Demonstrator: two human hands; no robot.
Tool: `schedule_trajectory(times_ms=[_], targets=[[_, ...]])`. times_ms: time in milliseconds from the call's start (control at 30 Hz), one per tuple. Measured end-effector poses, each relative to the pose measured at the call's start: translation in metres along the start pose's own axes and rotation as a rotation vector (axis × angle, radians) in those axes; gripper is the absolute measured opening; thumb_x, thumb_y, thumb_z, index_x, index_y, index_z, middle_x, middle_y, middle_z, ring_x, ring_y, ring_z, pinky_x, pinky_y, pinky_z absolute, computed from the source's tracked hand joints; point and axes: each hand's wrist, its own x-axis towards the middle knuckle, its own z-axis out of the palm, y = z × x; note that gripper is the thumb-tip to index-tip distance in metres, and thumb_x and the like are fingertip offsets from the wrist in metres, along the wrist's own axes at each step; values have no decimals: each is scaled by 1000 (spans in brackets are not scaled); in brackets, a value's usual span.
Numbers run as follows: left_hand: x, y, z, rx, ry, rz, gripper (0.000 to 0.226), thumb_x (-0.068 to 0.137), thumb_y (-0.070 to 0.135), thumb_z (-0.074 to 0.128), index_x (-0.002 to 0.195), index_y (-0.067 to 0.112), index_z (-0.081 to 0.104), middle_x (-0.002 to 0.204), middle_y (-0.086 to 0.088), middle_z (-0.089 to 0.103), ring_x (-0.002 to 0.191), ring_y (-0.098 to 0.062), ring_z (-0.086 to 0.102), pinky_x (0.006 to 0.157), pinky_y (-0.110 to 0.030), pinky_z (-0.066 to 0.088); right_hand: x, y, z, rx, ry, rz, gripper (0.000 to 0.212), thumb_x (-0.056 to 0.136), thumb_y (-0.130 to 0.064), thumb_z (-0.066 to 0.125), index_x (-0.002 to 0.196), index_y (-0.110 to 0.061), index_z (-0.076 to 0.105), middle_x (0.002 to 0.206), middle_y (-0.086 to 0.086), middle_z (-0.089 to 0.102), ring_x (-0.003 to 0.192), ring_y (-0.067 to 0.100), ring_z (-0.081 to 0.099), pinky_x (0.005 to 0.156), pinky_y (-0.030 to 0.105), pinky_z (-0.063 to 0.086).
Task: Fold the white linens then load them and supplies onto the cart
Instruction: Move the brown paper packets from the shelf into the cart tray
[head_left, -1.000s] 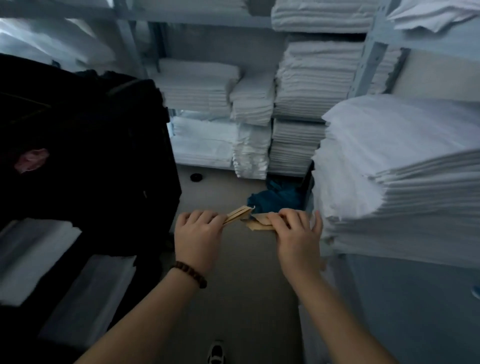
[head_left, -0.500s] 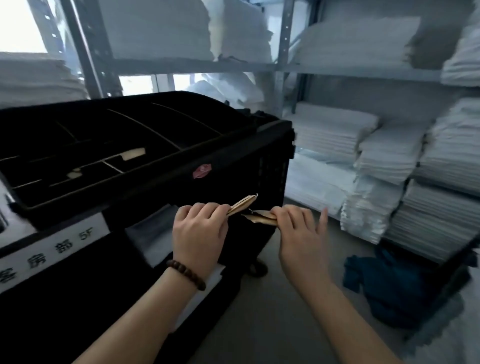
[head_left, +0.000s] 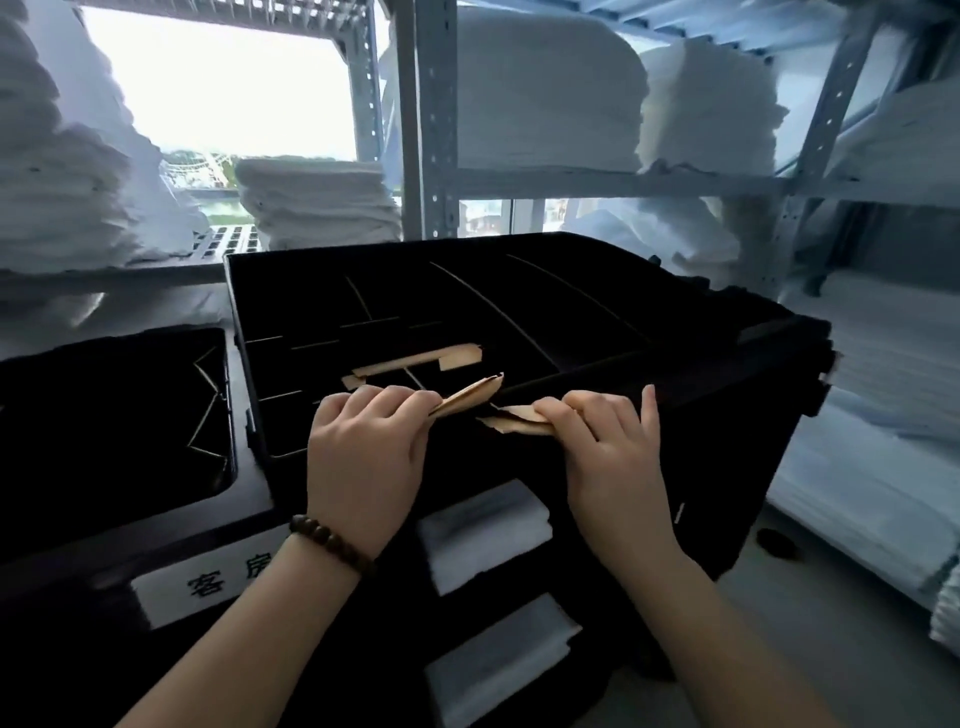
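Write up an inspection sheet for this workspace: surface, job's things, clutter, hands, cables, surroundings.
Surface: cart's black divided tray, with loose tan packets lying among its near dividers.
Job's things: folded white linens on the cart's lower shelves; tan packet and second tan packet held over the tray's near rim.
Clutter: small dark object on the floor.
Hands: left hand pinches the tan packet; right hand pinches the second tan packet.
Cables: nothing seen.
Surroundings: metal shelving stacked with white linen piles; bright window behind.
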Motion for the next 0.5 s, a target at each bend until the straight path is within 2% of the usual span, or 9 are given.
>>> schedule_trajectory(times_ms=[200, 333, 500], targets=[[23, -29, 9, 91, 52, -23, 13, 89, 22, 60, 92, 18, 72, 89, 5, 71, 81, -23, 65, 77, -38, 45, 45, 13, 32, 50, -48, -74, 47, 83, 7, 63, 125, -14, 59, 112, 6, 59, 105, 28, 55, 108, 70, 21], [36, -41, 18, 141, 43, -50, 14, 90, 23, 60, 93, 19, 73, 89, 6, 71, 81, -22, 65, 78, -38, 44, 71, 26, 54, 71, -86, -120, 45, 83, 5, 66, 124, -13, 62, 111, 3, 63, 101, 24, 59, 107, 70, 22], [48, -49, 37, 210, 39, -77, 14, 90, 24, 59, 93, 20, 72, 89, 7, 71, 82, -20, 65, 79, -37, 42, 99, 43, 86, 123, -134, -180, 35, 81, 1, 71, 113, -11, 65, 94, -2, 70, 89, 19, 64, 109, 65, 26]])
